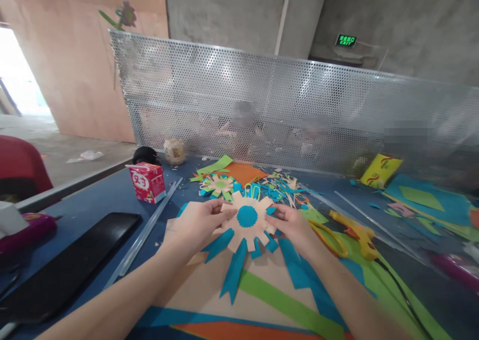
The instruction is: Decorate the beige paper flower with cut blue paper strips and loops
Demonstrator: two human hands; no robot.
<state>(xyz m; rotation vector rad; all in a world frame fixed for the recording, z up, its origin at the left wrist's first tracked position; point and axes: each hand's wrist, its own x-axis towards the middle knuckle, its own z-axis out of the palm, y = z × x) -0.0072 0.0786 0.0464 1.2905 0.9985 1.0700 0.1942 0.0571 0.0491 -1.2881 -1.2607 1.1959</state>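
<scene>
I hold a paper flower [247, 221] above the table with both hands. It is beige with a blue centre disc and blue pointed strips fanning out below. My left hand [199, 222] pinches its left edge, fingers closed on the beige petals. My right hand [292, 225] grips its right edge at a blue petal. Under the flower lie beige, green and blue paper sheets [269, 290].
A second paper flower [219, 184], an orange sheet [243, 173] and paper scraps [279, 186] lie behind. Yellow scissors [329, 238] and a yellow glue gun [357, 233] sit right. A red carton [147, 181], a black tablet [71, 265] and glue sticks [149, 230] are left. A perforated metal screen [299, 110] bounds the back.
</scene>
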